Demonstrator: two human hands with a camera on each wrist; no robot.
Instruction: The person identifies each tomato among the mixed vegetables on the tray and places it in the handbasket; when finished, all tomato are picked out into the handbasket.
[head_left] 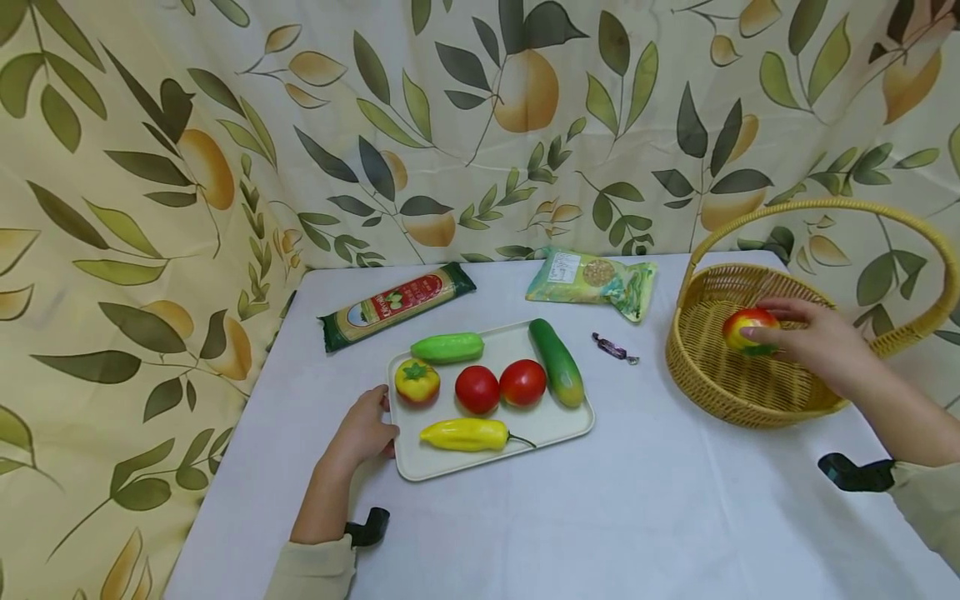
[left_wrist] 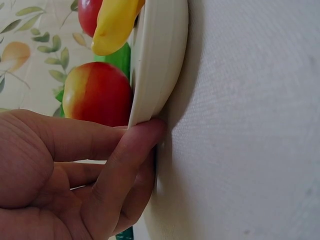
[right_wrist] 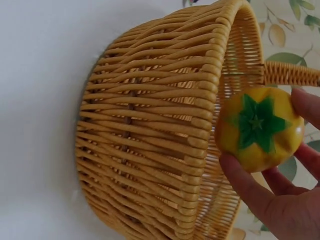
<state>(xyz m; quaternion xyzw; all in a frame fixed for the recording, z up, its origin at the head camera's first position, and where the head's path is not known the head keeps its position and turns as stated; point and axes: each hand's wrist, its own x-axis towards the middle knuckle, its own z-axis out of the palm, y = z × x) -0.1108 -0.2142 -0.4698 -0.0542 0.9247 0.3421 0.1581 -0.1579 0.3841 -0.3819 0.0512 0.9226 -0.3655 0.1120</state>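
Note:
In the head view my right hand [head_left: 821,342] holds a yellow-and-red persimmon [head_left: 738,327] with a green leafy top over the yellow wicker basket [head_left: 712,392]. The right wrist view has the persimmon [right_wrist: 259,129] between thumb and fingers, at the level of the basket's rim. My left hand [head_left: 362,429] grips the left edge of a cream tray [head_left: 566,423]. On that tray lie a second persimmon [head_left: 417,382], two red tomatoes [head_left: 477,390], a yellow pepper [head_left: 465,435], a light green vegetable [head_left: 447,347] and a dark green cucumber [head_left: 557,363].
Behind the tray lie a long green-and-red packet [head_left: 397,306] and a green-yellow bag [head_left: 588,282]. A purple wrapped candy [head_left: 613,347] sits between tray and basket. The basket's tall handle [head_left: 825,204] arches over it. A patterned curtain [head_left: 480,183] stands behind the white table.

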